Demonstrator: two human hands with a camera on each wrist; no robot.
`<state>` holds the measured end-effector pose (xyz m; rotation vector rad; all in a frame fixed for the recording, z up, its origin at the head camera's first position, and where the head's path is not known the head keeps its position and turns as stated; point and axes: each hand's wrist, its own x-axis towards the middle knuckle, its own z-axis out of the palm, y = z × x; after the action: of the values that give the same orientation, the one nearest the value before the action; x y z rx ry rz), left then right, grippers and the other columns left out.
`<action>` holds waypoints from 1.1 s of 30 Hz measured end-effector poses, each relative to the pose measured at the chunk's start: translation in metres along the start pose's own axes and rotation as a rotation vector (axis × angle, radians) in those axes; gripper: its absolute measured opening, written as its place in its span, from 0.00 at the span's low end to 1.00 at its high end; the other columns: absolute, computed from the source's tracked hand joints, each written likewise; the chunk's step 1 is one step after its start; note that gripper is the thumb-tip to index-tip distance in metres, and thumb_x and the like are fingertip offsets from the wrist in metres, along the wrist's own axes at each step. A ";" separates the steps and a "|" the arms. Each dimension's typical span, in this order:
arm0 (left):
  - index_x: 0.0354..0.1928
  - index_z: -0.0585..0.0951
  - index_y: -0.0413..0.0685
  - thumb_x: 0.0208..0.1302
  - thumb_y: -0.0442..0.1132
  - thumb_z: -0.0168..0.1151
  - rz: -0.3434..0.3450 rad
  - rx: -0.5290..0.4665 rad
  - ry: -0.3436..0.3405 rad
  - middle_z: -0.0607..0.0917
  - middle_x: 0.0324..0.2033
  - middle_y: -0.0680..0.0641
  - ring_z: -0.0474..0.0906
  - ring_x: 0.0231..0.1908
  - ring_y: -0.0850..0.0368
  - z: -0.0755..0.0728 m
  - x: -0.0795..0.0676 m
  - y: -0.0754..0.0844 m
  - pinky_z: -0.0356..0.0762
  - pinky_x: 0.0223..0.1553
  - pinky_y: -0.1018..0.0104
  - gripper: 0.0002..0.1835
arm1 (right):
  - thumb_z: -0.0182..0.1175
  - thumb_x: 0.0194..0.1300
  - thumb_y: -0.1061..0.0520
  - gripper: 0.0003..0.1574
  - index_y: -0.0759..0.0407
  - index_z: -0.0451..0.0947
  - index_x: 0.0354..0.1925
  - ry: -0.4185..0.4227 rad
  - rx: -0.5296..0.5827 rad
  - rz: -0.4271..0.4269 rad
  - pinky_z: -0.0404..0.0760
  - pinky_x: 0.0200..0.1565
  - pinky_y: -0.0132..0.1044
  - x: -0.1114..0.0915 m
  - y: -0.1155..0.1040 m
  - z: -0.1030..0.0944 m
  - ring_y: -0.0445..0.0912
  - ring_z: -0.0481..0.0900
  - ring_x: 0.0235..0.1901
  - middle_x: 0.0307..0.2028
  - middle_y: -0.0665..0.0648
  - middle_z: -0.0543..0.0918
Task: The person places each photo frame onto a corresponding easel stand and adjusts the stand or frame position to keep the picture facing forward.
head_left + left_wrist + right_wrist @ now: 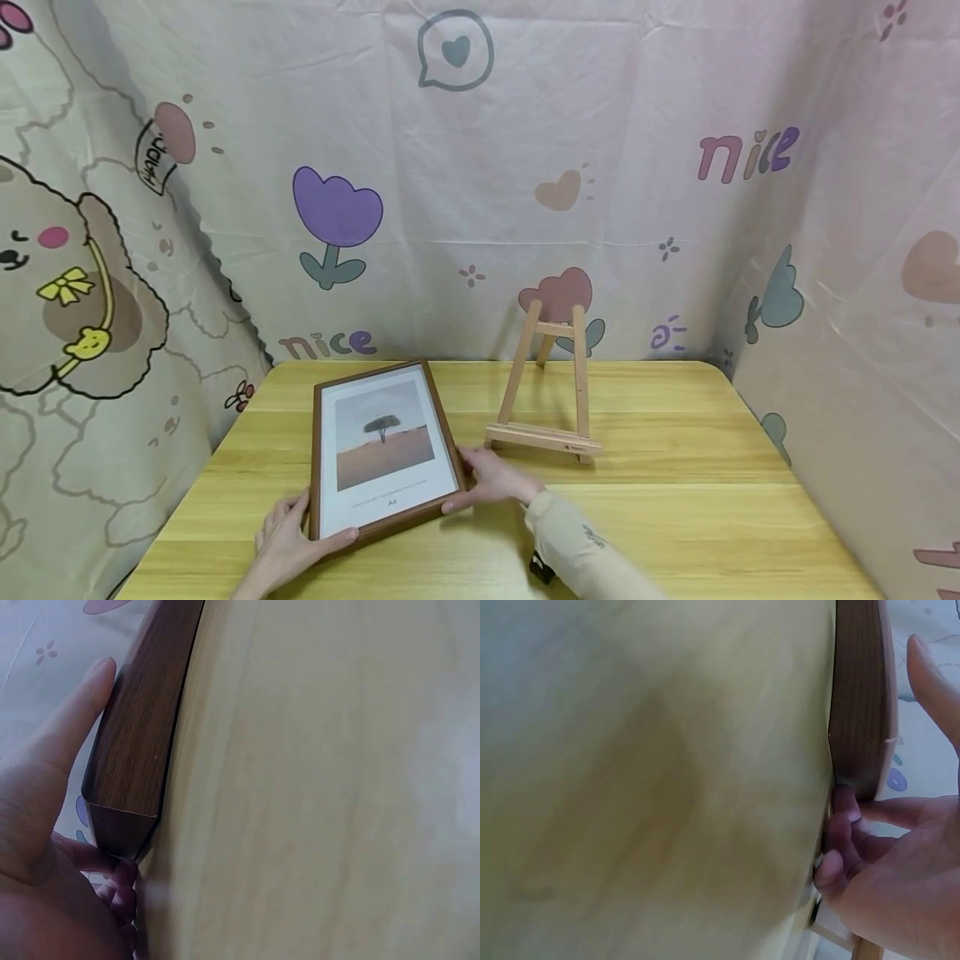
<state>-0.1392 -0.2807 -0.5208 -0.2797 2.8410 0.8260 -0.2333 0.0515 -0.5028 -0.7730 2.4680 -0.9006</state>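
Observation:
A brown wooden picture frame (pixel 324 467) lies face up on the left half of the table, turned slightly askew. Behind its front is a print of a lone tree on reddish ground with a white border. At its near left corner my left hand (pixel 288 537) grips it, thumb on the near edge and fingers along the left side. My right hand (pixel 491 482) holds the near right corner in the same way. In both wrist views the fingers curl round the corners low down, close to the tabletop; the frame's underside is hidden.
A small light-wood easel (pixel 543 437) stands behind and right of my right hand, its ledge towards me. The yellow wood-grain table (pixel 675 500) meets a printed cloth (pixel 480 208) at the back and sides. A small black object (pixel 540 569) shows beside the right sleeve.

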 end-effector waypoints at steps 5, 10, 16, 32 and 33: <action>0.76 0.52 0.29 0.51 0.70 0.68 0.004 -0.003 -0.001 0.57 0.68 0.19 0.53 0.66 0.18 0.000 -0.001 0.000 0.59 0.57 0.28 0.66 | 0.77 0.52 0.40 0.70 0.65 0.51 0.78 0.016 -0.024 0.043 0.71 0.67 0.58 0.004 -0.001 0.004 0.62 0.66 0.69 0.69 0.70 0.66; 0.76 0.52 0.29 0.52 0.69 0.68 0.010 0.000 -0.006 0.58 0.68 0.19 0.54 0.66 0.17 -0.001 -0.002 0.001 0.60 0.56 0.29 0.65 | 0.78 0.50 0.40 0.68 0.67 0.55 0.76 0.053 -0.087 0.063 0.75 0.64 0.54 0.008 -0.003 0.006 0.58 0.71 0.63 0.62 0.66 0.71; 0.76 0.50 0.29 0.53 0.67 0.69 0.006 -0.028 -0.022 0.55 0.68 0.18 0.50 0.66 0.16 -0.002 -0.003 0.000 0.56 0.57 0.27 0.65 | 0.77 0.51 0.37 0.67 0.64 0.57 0.76 0.066 -0.139 0.056 0.76 0.59 0.49 0.011 -0.004 0.007 0.54 0.72 0.56 0.58 0.63 0.73; 0.76 0.48 0.28 0.54 0.64 0.70 -0.016 -0.151 -0.057 0.49 0.69 0.18 0.41 0.67 0.15 -0.001 -0.004 -0.004 0.45 0.60 0.21 0.64 | 0.80 0.47 0.42 0.66 0.60 0.60 0.76 0.105 -0.038 0.081 0.74 0.54 0.46 0.008 -0.006 0.009 0.50 0.68 0.51 0.53 0.60 0.72; 0.77 0.48 0.29 0.53 0.63 0.70 -0.017 -0.161 -0.057 0.49 0.69 0.18 0.41 0.67 0.15 -0.001 -0.004 -0.004 0.44 0.60 0.21 0.64 | 0.80 0.47 0.42 0.66 0.59 0.60 0.76 0.108 -0.032 0.085 0.74 0.54 0.47 0.008 -0.006 0.010 0.50 0.68 0.51 0.53 0.60 0.71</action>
<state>-0.1347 -0.2840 -0.5211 -0.2956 2.7196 1.0440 -0.2319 0.0383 -0.5070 -0.6399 2.5931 -0.8960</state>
